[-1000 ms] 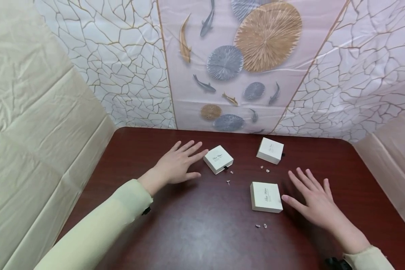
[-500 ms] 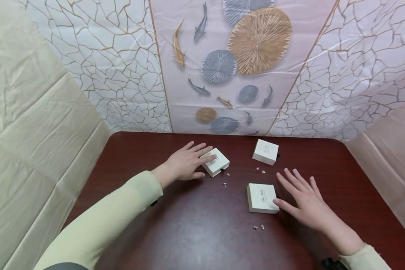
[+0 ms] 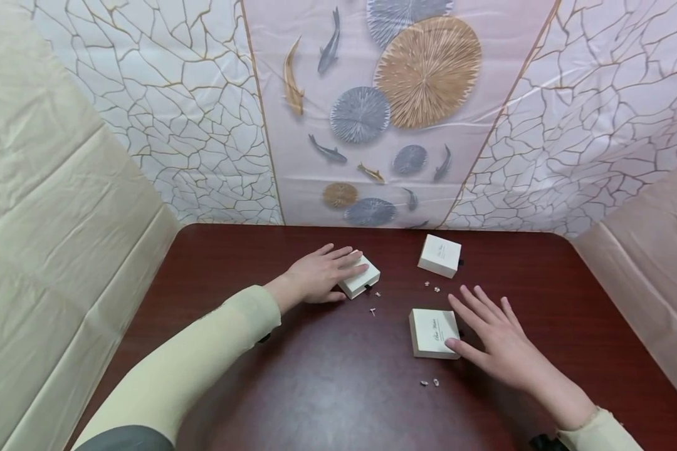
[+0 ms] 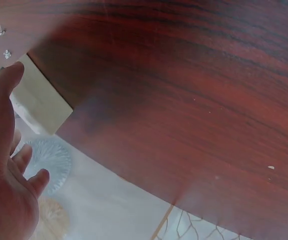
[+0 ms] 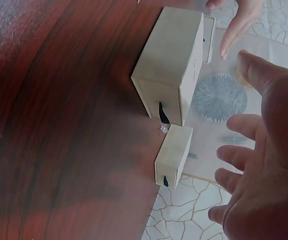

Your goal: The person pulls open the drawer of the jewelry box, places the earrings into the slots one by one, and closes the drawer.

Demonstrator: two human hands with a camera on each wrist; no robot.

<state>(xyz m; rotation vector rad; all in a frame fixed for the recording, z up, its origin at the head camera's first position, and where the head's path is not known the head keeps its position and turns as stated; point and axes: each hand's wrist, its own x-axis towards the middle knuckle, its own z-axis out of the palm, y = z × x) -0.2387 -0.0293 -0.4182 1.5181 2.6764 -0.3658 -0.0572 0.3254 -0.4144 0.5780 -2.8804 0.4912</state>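
Observation:
Three small white drawer-style boxes with printed lids and black pull tabs lie on the table. My left hand [image 3: 324, 274] has its fingers spread over the left box [image 3: 367, 275]; whether they touch it I cannot tell. In the left wrist view the thumb overlaps this box's pale side [image 4: 44, 100]. My right hand [image 3: 493, 341], fingers extended, hovers at the right of the front box [image 3: 429, 332], its thumb above the lid's edge. The right wrist view shows a gap between this hand and the front box [image 5: 168, 55]. Neither hand holds anything.
The third box [image 3: 441, 255] stands farther back. Tiny stud earrings [image 3: 373, 311] lie before the left box, others [image 3: 437, 289] before the back box, and two more small ornaments [image 3: 435, 382] before the front one. Patterned cloth [image 3: 220, 113] hangs behind the dark red table [image 3: 231, 250].
My left hand has moved right, from beside the left box to over it. The right hand has shifted left, its thumb now over the front box's edge. The head view has tilted slightly.

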